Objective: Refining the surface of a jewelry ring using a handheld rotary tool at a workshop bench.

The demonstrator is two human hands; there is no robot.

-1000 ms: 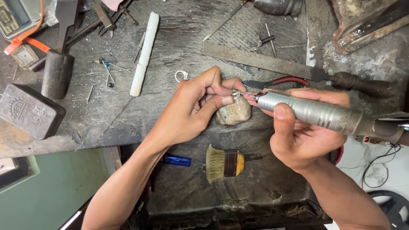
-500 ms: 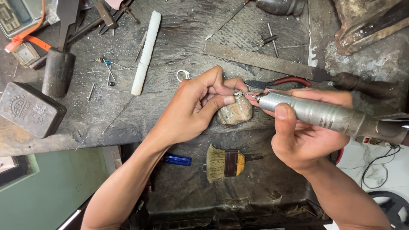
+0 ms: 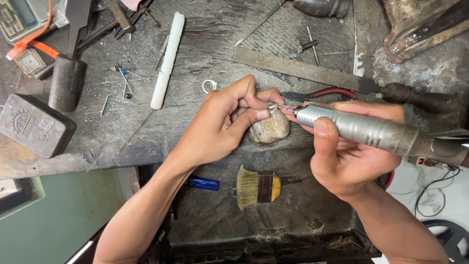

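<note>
My left hand (image 3: 224, 122) pinches a small silver ring (image 3: 272, 105) between thumb and fingers, resting it on a worn wooden bench peg (image 3: 269, 129) at the workbench's front edge. In my right hand (image 3: 349, 161) I grip a grey metal rotary handpiece (image 3: 361, 128), held nearly level. Its thin bit points left and touches the small silver piece. Both hands meet at the peg, fingertips almost touching.
On the dark bench lie a long flat file (image 3: 312, 72), red-handled pliers (image 3: 322, 94), a white stick (image 3: 168, 58), another small ring (image 3: 209, 86), a dark metal block (image 3: 34, 126) and a hammer (image 3: 68, 73). Below sit a brush (image 3: 259, 187) and a blue lighter (image 3: 203, 183).
Both hands stay locked at the peg with only tiny shifts; the handpiece tip remains on the small silver piece.
</note>
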